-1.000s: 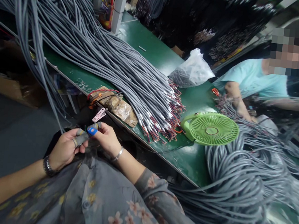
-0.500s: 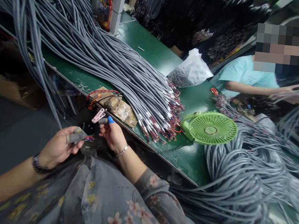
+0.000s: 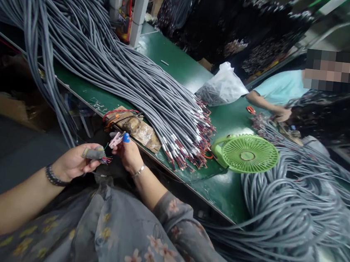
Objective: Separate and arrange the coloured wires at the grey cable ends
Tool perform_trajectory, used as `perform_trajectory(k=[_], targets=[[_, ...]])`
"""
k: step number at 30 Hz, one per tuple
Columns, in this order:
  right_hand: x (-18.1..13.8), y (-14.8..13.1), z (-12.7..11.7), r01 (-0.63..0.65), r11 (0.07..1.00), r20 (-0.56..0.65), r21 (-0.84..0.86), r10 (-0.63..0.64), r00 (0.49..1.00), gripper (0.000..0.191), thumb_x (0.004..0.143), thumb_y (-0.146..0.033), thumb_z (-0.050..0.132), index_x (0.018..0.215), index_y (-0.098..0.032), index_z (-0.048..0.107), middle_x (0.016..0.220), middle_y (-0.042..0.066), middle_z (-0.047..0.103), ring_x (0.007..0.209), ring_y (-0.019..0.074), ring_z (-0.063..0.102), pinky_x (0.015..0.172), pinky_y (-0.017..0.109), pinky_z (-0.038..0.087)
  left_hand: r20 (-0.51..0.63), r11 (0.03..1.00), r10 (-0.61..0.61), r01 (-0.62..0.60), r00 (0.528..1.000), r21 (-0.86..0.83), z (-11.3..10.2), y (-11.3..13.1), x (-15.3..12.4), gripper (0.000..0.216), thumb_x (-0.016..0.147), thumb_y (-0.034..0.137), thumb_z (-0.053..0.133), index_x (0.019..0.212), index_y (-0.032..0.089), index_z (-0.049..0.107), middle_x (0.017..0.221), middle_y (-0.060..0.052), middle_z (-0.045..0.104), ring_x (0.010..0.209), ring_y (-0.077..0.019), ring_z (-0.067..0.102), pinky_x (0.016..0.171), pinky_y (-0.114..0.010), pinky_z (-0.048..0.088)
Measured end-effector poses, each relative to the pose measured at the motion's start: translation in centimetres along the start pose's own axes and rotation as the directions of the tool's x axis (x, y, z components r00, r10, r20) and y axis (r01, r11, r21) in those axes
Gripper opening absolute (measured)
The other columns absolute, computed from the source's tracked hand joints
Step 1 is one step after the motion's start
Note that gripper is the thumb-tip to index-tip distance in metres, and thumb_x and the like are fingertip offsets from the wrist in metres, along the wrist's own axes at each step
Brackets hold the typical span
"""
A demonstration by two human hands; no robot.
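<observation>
My left hand (image 3: 79,160) is closed around the end of a grey cable (image 3: 69,136). Short, thin coloured wires (image 3: 106,160) stick out past its fingertips, and grey coverings wrap some of its fingers. Just to the right, my right hand (image 3: 130,155) is pinched, a blue cover on its thumb. A small pink clip (image 3: 116,140) shows at its fingertips, close to the bench edge; the exact grip is partly hidden. The two hands are apart, with the wire ends pointing toward the right hand.
A thick bundle of grey cables (image 3: 131,72) with stripped ends lies across the green bench (image 3: 181,71). Beside it are taped cardboard (image 3: 142,127), a green fan (image 3: 246,155), a plastic bag (image 3: 225,86) and coiled cables (image 3: 279,208). A co-worker (image 3: 279,88) sits across.
My left hand has shifted slightly right, and my right hand a little left, narrowing the gap between them. The co-worker's hands have come down toward the bench. The view has tilted slightly.
</observation>
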State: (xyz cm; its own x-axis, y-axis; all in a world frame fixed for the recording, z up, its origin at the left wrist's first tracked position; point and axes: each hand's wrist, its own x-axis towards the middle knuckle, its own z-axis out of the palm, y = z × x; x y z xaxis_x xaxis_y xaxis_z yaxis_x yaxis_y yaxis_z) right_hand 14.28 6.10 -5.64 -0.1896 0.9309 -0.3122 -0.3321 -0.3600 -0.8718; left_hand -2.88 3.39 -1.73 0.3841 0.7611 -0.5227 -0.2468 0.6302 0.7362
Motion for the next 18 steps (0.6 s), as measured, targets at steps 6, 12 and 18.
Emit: perform_trajectory(k=[6, 12, 18], targets=[[0.5, 0.0, 0.4, -0.065, 0.981, 0.045, 0.183, 0.058, 0.997, 0.056, 0.081, -0.074, 0.076, 0.086, -0.019, 0.074, 0.075, 0.003, 0.071, 0.074, 0.0151, 0.066, 0.068, 0.025, 0.054, 0.086, 1.0, -0.024, 0.026, 0.996, -0.018, 0.2, -0.5, 0.8, 0.02, 0.052, 0.028, 0.087, 0.056, 0.017, 0.072, 0.038, 0.0, 0.054, 0.029, -0.004, 0.033, 0.028, -0.014, 0.023], [0.3, 0.0, 0.3, -0.132, 0.963, 0.051, 0.237, 0.123, 0.991, 0.055, 0.092, -0.072, 0.066, 0.082, -0.018, 0.07, 0.07, 0.002, 0.068, 0.064, 0.0125, 0.062, 0.06, 0.022, 0.052, 0.088, 0.999, -0.024, 0.028, 0.996, -0.039, 0.2, -0.8, 0.9, 0.029, 0.05, 0.032, 0.093, 0.057, 0.016, 0.069, 0.038, 0.002, 0.055, 0.028, -0.0033, 0.034, 0.029, -0.014, 0.023], [-0.5, -0.7, 0.0, -0.252, 0.925, 0.151, 0.285, 0.216, 0.965, 0.056, 0.099, -0.071, 0.054, 0.082, -0.018, 0.065, 0.072, 0.002, 0.066, 0.061, 0.0118, 0.059, 0.06, 0.024, 0.055, -0.084, 0.996, 0.068, -0.072, 0.994, -0.052, 1.3, -1.4, -1.3, 0.036, 0.044, 0.033, 0.098, 0.056, 0.017, 0.068, 0.041, 0.001, 0.06, 0.03, -0.0049, 0.041, 0.031, -0.015, 0.029]])
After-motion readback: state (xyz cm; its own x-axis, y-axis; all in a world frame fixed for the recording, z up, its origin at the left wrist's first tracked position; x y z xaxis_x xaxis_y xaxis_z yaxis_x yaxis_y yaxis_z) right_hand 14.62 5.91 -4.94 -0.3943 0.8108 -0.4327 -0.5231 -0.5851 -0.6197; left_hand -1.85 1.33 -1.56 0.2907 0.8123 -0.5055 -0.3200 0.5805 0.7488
